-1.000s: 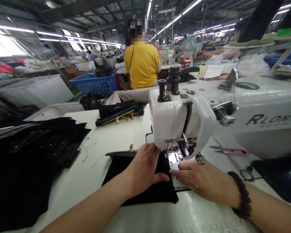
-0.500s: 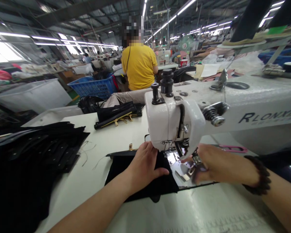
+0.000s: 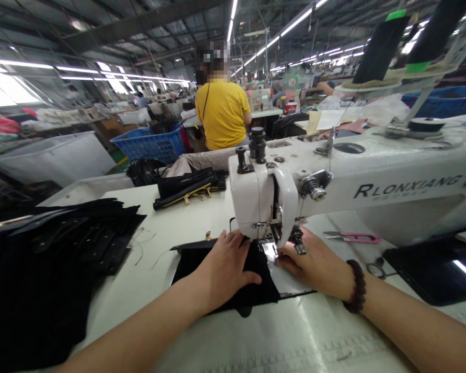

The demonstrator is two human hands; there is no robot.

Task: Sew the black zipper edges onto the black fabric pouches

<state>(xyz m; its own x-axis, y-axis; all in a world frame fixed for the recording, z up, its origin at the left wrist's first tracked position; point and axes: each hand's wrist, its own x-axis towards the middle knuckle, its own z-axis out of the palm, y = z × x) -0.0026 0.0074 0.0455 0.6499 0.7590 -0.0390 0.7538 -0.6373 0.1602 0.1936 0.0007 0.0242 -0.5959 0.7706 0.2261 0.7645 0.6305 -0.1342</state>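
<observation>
1 black panel (image 3: 248, 297), far zip (image 3: 190, 245) running crosswise, under spread left fingers (image 3: 232, 239); right fingers (image 3: 290, 266), grip unclear

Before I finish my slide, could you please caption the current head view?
Left hand resting on black fabric at a white sewing machine, right hand beside the shiny metal plate.

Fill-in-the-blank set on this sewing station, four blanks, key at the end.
1. The left hand lies on cloth coloured ____.
2. The snips have a handle coloured ____.
3. The sewing machine bears the printed name ____.
4. The nearest shirt ahead is ____.

Missing words: black; pink; RLONXIANG; yellow.
</observation>
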